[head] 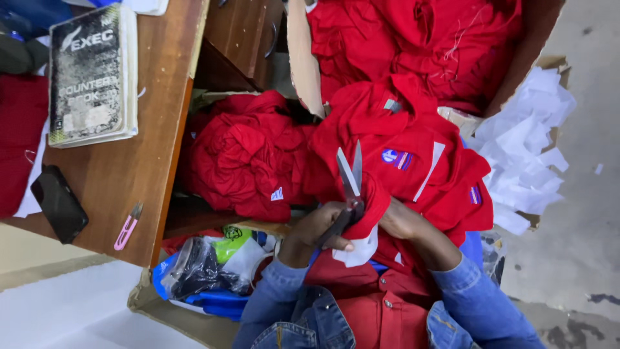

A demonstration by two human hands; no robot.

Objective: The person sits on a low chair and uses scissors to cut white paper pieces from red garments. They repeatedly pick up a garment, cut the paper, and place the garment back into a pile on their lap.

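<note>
I see the scissors in the left hand, fingers closed through the handles, blades apart and pointing up over the red garment on the lap. The right hand pinches a fold of that cloth beside the blades. I judge taut fabric and small snips serve best. Around: 1 wooden desk with a book, pink snips, paper scraps, concrete floor.

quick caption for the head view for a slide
Left hand holds open scissors over a red garment gripped by the right hand, beside a wooden table.
</note>
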